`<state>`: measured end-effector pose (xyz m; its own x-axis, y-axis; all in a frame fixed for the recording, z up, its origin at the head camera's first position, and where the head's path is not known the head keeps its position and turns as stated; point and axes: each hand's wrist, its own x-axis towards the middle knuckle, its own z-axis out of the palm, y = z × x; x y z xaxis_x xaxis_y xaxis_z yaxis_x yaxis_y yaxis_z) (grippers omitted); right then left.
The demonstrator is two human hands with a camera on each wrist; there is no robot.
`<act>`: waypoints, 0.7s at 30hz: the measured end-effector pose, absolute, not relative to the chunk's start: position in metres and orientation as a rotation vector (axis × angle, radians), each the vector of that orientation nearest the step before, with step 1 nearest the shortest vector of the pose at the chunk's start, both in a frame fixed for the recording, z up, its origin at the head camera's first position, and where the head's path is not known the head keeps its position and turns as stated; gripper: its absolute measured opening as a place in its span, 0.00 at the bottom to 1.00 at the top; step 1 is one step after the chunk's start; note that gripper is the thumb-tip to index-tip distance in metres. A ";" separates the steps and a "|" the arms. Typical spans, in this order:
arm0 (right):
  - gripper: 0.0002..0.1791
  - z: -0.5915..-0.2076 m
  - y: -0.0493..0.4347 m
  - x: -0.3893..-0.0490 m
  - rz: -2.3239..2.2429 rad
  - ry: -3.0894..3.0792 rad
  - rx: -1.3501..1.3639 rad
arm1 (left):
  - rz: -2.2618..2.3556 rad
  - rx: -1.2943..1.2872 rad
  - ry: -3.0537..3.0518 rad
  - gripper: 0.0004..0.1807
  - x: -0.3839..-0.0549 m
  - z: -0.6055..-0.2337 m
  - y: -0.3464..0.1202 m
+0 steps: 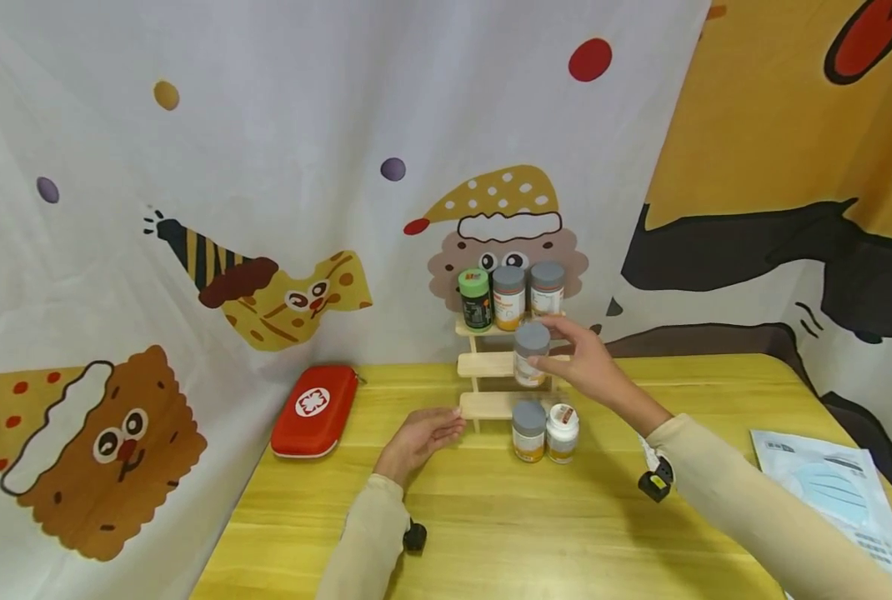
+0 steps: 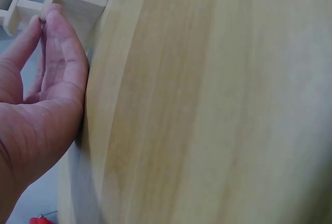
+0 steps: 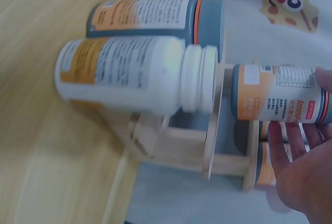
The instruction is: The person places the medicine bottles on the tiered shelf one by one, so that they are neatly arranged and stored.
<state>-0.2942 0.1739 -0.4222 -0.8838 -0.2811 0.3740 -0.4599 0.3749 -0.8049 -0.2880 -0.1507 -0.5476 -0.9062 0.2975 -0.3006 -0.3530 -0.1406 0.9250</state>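
My right hand [image 1: 587, 363] grips a grey-capped supplement bottle [image 1: 530, 365] between thumb and fingers at the middle step of a wooden tiered rack [image 1: 483, 406]. In the right wrist view, the bottle's orange and white label [image 3: 277, 94] faces the camera. My left hand [image 1: 420, 437] pinches the left end of the rack's lowest step; its thumb and fingertips meet at the wood in the left wrist view. On the top step stand a green-capped dark bottle [image 1: 477, 302] and two grey-capped bottles [image 1: 509, 300], [image 1: 547, 290].
Before the rack stand another grey-capped bottle [image 1: 528, 433] and a white bottle [image 1: 563, 435]. A red zip case [image 1: 314, 412] lies at the table's left edge. A flat mask packet [image 1: 829, 492] lies at the right. A printed curtain [image 1: 281, 167] hangs behind the table.
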 end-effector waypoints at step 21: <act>0.35 -0.420 0.102 -0.298 1.565 -2.324 0.482 | 2.097 -0.071 1.699 0.17 -0.291 -0.548 -0.152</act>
